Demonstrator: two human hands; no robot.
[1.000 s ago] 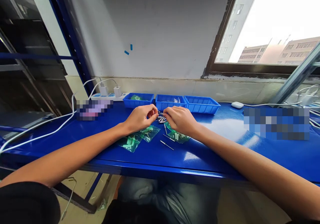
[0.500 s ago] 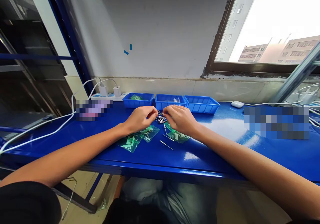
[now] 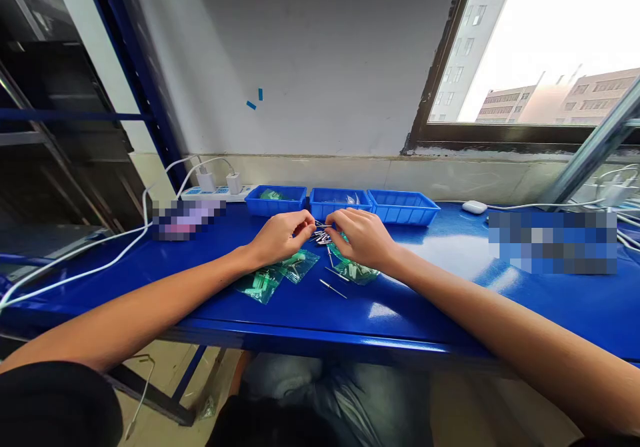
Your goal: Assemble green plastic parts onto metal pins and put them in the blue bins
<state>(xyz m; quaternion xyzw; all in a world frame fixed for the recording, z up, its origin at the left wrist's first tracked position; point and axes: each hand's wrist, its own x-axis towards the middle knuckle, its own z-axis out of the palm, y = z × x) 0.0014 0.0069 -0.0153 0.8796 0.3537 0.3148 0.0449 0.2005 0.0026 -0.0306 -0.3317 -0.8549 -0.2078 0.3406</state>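
Note:
My left hand [image 3: 283,237] and my right hand [image 3: 365,237] face each other above the middle of the blue table. Both are closed in a pinch, with a thin metal rivet [image 3: 323,226] spanning the small gap between the fingertips. Just below lies a loose pile of metal rivets [image 3: 321,238]. Two more rivets, one of them a long-stemmed rivet [image 3: 333,289], lie nearer the front. Under my left wrist are clear bags [image 3: 263,284] with green and whitish pieces. A similar green bag [image 3: 361,273] sits beneath my right hand, partly hidden by it.
Three blue bins stand along the wall: a left bin [image 3: 276,207] with a green bag, a middle bin [image 3: 340,208] with clear bags, and a right bin [image 3: 403,215]. A power strip [image 3: 220,194] with white cables is at left, a small white case [image 3: 474,208] at right.
My right thumb and fingers have shifted slightly, and more of the thin rivet shows between the hands. My left hand stays in nearly the same place.

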